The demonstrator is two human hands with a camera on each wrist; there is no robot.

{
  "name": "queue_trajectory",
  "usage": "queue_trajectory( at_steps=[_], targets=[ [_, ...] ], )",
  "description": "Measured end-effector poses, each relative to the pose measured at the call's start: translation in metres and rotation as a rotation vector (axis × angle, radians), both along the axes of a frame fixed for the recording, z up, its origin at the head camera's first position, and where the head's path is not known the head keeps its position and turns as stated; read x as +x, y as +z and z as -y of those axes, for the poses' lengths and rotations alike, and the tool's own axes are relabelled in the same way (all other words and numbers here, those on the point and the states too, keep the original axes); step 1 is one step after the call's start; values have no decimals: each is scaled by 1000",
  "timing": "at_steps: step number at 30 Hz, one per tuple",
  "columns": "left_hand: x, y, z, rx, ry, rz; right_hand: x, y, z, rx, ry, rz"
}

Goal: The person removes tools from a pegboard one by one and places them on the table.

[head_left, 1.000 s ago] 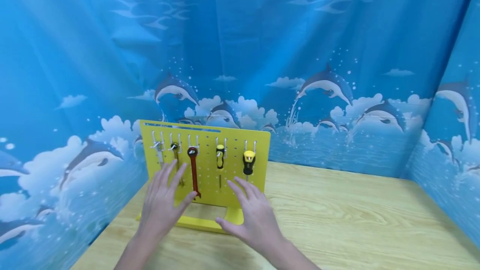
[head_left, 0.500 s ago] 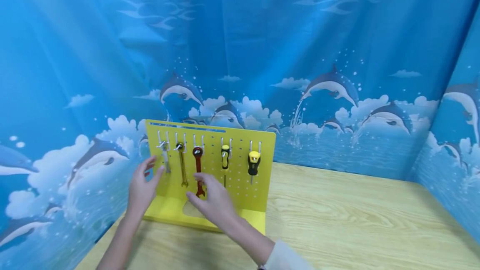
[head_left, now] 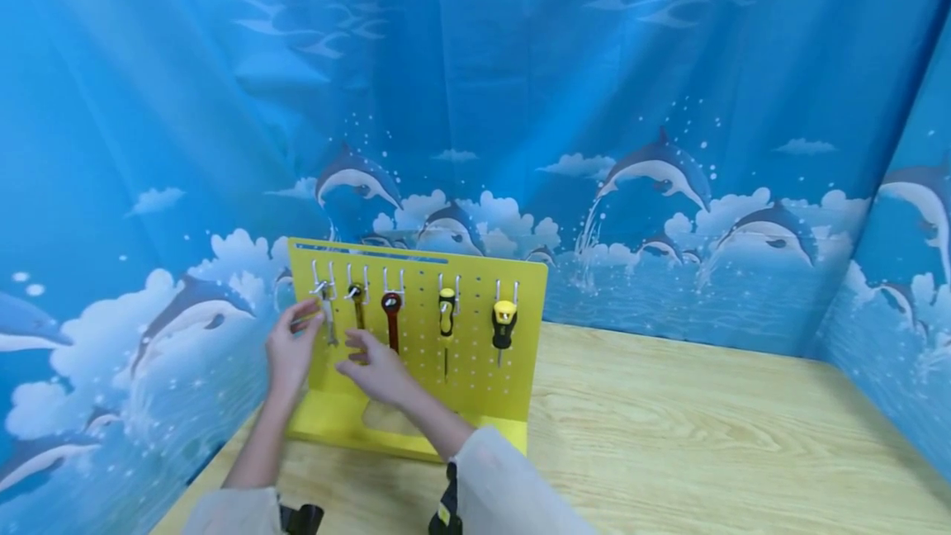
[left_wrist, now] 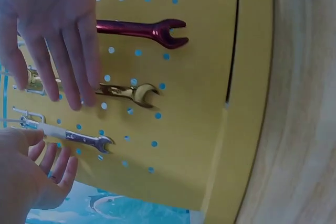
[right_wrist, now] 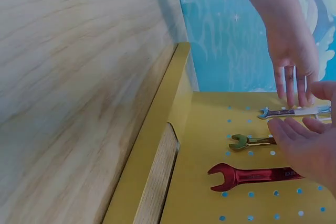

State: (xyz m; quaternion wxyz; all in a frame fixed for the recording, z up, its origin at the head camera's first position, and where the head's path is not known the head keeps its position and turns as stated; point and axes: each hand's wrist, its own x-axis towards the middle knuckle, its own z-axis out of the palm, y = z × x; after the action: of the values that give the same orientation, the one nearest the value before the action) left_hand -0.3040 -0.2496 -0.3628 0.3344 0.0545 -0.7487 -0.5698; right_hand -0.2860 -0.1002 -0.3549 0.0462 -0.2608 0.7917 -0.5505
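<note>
A silver wrench (left_wrist: 86,138) hangs at the left end of the yellow pegboard (head_left: 475,337). My left hand (head_left: 288,345) is at its left side, thumb close to the upper shank and fingers loosely bent; contact is hard to tell. My right hand (head_left: 377,370), fingers extended, is in front of the gold wrench (left_wrist: 126,92) and covers its lower part in the head view. It holds nothing. Right of it hangs a red wrench (right_wrist: 252,176), its lower end hidden behind my right hand and forearm in the head view.
Farther right on the pegboard hang a thin yellow-and-black screwdriver (head_left: 447,316) and a stubby one, a black-and-yellow screwdriver (head_left: 503,324). The board stands on a wooden table (head_left: 669,428). A blue dolphin-print curtain (head_left: 565,106) encloses the back and sides.
Both hands have moved left along the pegboard. My left hand has come up beside the silver wrench, and my right hand has gone from near the stubby screwdriver to the gold wrench.
</note>
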Motion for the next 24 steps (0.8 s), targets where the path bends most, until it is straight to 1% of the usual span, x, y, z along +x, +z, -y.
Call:
queue_trajectory(
  at_steps=[3,9,12,15,16,19,24],
  targets=[
    [-2,4,-3,25,4,8,-5,2,4,10,24,7],
    [-3,8,-6,66,-12,57,-9,1,6,61,67,40],
    [-3,8,-7,97,-26,53,-10,-1,5,71,65,30],
    [-3,10,-9,160,-62,34,-10,-2,4,69,55,4],
    [-3,11,-10,191,-74,26,-10,-2,5,65,50,-3],
    [-1,13,-11,261,-108,32,-9,-3,7,46,22,-15],
    [7,19,-12,329,-177,78,-5,-3,10,-6,-82,-74]
  ],
)
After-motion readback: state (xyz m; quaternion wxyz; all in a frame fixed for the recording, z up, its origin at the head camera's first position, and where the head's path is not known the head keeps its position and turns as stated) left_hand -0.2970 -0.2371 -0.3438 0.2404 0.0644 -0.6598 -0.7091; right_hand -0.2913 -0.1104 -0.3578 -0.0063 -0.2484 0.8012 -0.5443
